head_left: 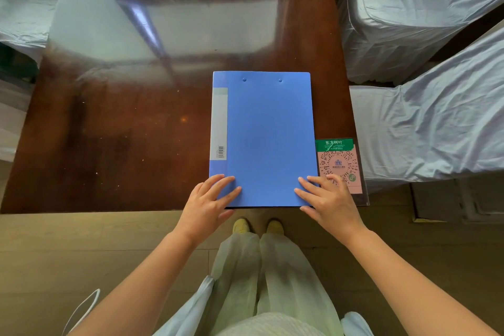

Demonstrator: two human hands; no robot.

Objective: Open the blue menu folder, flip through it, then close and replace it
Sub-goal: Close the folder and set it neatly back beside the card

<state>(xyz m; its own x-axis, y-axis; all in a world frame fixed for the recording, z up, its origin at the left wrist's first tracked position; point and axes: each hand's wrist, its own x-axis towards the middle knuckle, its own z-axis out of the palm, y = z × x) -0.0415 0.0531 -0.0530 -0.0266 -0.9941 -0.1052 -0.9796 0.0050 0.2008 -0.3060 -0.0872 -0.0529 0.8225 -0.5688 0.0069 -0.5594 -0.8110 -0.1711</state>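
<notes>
Since the blue menu folder (268, 139) lies shut on the bench (122, 131), my left hand (210, 199) and right hand (327, 199) resting flat and open-fingered on it, gripping nothing, I cannot tell whether opening is still ahead or all is done.

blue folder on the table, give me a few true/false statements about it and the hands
1. The blue folder lies closed and flat on the table. True.
2. The left hand is lifting the cover open. False: its fingers rest flat on the folder's near left corner.
3. The right hand rests at the near right corner. True.
4. The QR code card lies left of the folder. False: it lies on the folder's right.
5. The white label strip runs along the folder's left edge. True.
</notes>
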